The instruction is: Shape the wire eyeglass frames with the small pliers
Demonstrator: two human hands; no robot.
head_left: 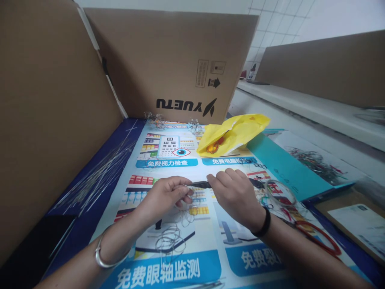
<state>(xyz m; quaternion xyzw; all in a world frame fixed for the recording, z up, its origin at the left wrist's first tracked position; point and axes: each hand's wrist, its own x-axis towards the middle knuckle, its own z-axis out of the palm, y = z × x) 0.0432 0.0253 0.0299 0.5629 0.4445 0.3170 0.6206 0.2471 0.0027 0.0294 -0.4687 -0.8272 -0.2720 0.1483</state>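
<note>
In the middle of the head view, my right hand (233, 194) is wrapped round a pair of black pliers (202, 184). Their slim nose points left, and a dark handle end shows past my knuckles. My left hand (171, 192) is closed at the tip of the nose, thumb and fingers pinching thin wire. Fine, silvery loops of wire (171, 239) hang or lie below that hand, over the printed sheet (215, 237). Exactly where the wire meets the pliers is too small to make out.
Cardboard panels (144, 60) stand at the back and left. Thin straight rods (99, 176) lie at left. A yellow bag (240, 130) holds something orange. To the right are a teal folder (276, 160), tangled wires (313, 162), a red ring-shaped coil (320, 233) and a box (357, 216).
</note>
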